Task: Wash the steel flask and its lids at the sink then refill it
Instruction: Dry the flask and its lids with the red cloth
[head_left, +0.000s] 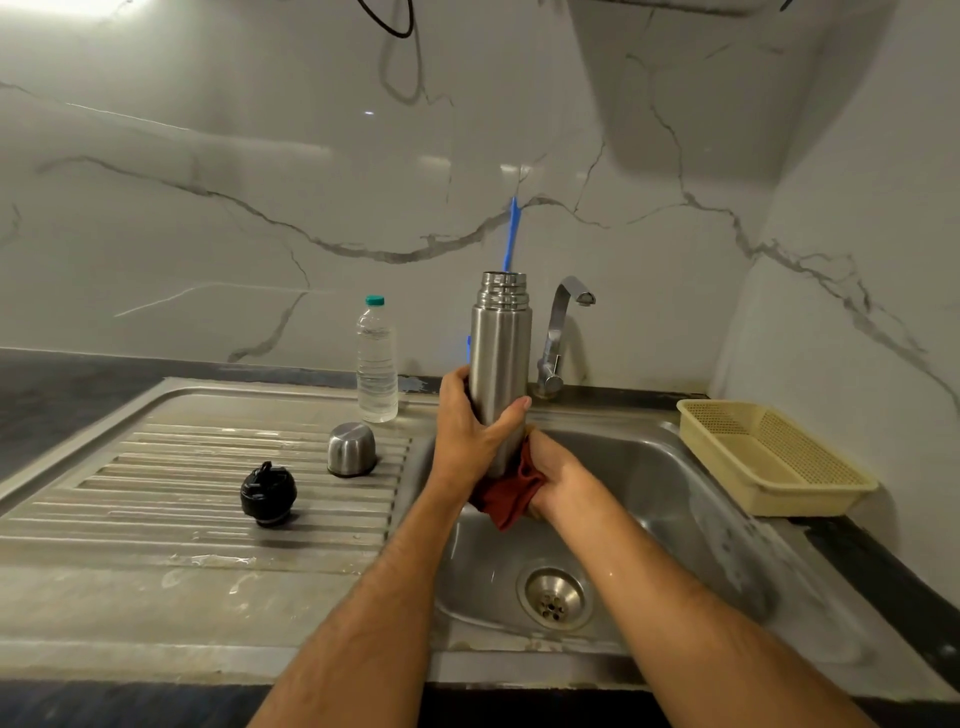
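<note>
Over the sink (675, 499) I'm gripping the open steel flask (501, 358) upright with my left hand (470, 426), my right hand (558, 480) clutching a red cloth (506, 493) at its base — wet steel could slip and drop.

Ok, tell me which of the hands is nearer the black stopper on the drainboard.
Left. The left hand grips the steel flask just right of the black stopper. The right hand is farther right, over the sink, holding a red cloth at the flask's base.
</note>
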